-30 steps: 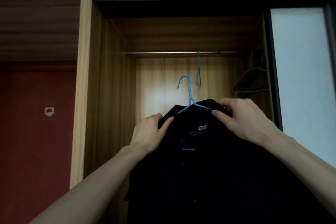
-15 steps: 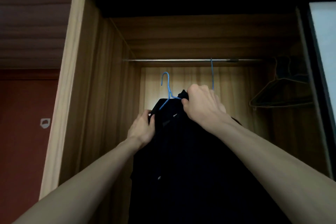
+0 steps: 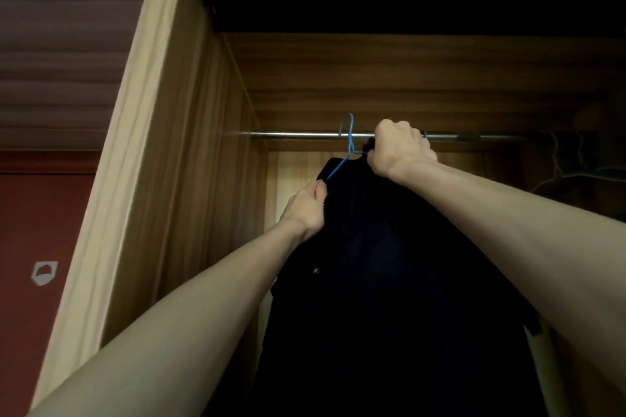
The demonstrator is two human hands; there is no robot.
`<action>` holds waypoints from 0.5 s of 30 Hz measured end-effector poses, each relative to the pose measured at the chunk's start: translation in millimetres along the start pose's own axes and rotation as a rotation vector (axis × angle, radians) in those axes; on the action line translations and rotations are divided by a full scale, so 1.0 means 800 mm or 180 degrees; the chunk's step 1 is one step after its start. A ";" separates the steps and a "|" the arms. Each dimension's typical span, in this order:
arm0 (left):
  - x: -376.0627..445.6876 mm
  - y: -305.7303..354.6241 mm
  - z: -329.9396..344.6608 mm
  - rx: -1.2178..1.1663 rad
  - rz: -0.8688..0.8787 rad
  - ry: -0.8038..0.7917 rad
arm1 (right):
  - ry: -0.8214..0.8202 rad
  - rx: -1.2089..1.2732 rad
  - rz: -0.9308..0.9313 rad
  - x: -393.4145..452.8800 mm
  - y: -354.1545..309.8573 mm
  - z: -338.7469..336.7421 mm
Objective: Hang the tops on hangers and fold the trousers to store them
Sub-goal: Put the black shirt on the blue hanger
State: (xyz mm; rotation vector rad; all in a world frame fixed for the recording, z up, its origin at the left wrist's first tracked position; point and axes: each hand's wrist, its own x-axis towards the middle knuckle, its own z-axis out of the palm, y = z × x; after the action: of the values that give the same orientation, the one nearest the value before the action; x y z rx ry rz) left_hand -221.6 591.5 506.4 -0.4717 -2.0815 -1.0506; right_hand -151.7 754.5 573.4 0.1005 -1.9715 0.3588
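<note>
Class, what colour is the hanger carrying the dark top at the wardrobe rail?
Blue: the hanger shows best in the head view, its hook at the rail.

Glossy metal rail [image 3: 305, 135], matt dark cloth top [image 3: 389, 264], smooth blue hanger [image 3: 349, 139], wood-grain wardrobe wall [image 3: 203, 145].

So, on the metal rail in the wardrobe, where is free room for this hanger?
Bare rail runs from the wardrobe's left wall to the blue hanger. Crowded: the right hand covers the rail, with dark hangers at the far right.
</note>
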 end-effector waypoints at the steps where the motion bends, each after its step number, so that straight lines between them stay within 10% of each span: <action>1: 0.009 0.001 0.001 0.0027 0.0030 -0.0010 | 0.0028 0.0002 0.0025 0.008 0.000 0.006; 15: 0.063 -0.020 0.026 0.0444 0.1251 0.0566 | 0.0370 -0.0054 0.0101 0.076 0.035 0.060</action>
State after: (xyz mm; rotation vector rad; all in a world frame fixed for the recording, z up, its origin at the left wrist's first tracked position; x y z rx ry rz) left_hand -273.8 598.6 528.1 -0.6589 -1.7953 -0.6860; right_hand -225.3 772.4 604.7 0.0367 -1.8625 0.3605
